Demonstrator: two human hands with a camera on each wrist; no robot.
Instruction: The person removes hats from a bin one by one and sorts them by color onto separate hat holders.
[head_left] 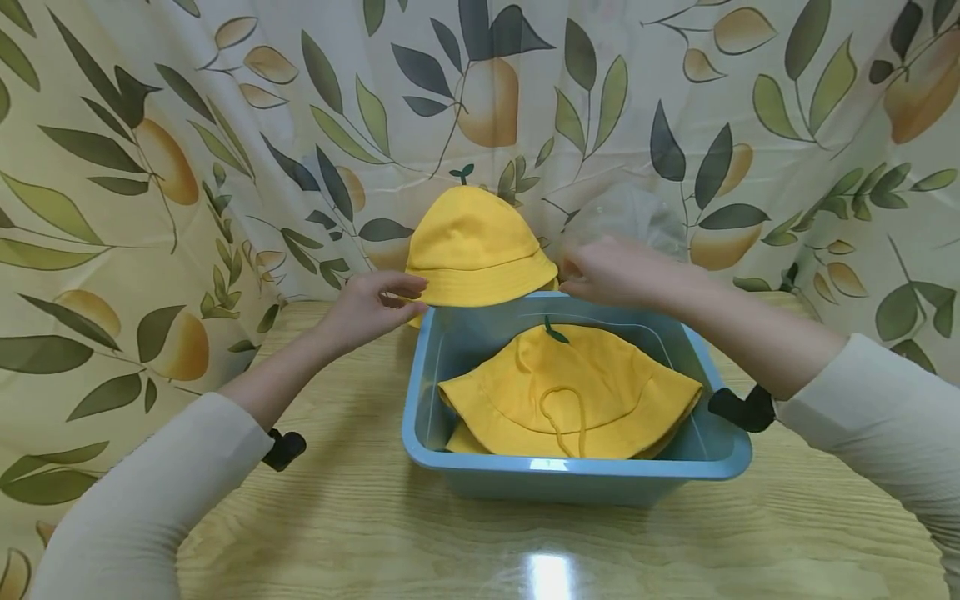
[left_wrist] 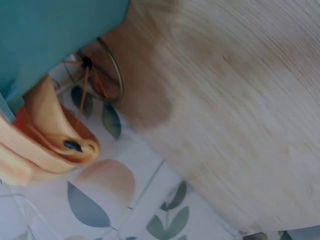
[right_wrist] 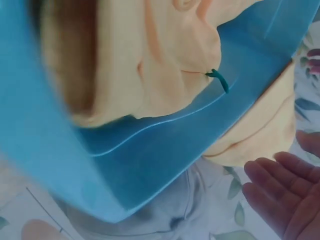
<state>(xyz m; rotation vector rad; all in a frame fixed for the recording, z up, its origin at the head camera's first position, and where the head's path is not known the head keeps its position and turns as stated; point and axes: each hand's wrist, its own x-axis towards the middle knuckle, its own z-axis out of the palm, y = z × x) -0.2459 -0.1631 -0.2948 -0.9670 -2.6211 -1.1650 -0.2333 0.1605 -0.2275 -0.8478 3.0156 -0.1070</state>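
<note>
A yellow bucket hat [head_left: 480, 242] with a green sprout on top stands upright behind the blue bin [head_left: 570, 467]. My left hand [head_left: 375, 308] is at its left brim, fingers loosely bent; whether they touch the cloth I cannot tell. At the brim's right side is my right hand [head_left: 611, 271]. In the right wrist view the right hand's fingers [right_wrist: 280, 185] are extended, near the yellow cloth behind the bin. Another yellow bucket hat [head_left: 525, 392], with a sprout and a cord, lies inside the bin, with more yellow cloth under it.
A pale grey cap [head_left: 630, 212] sits behind the bin, partly hidden by my right hand. A thin metal ring [left_wrist: 119, 75] shows behind the bin in the left wrist view. The wooden table [head_left: 330, 517] meets a leaf-and-fruit patterned curtain [head_left: 300, 167].
</note>
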